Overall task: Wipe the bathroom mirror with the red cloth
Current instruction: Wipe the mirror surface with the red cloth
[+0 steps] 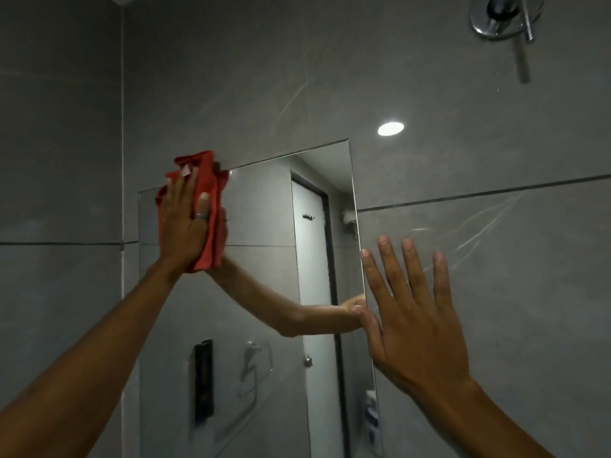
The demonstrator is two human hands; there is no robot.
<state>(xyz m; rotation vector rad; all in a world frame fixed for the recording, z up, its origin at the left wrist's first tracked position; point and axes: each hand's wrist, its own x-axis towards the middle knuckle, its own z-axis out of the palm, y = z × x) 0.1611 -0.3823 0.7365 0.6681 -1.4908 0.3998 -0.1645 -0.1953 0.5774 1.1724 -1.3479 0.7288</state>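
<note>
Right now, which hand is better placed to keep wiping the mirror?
Left. The left hand already presses the red cloth flat against the mirror near its top left corner. The right hand is empty, fingers spread on the wall at the mirror's right edge.
</note>
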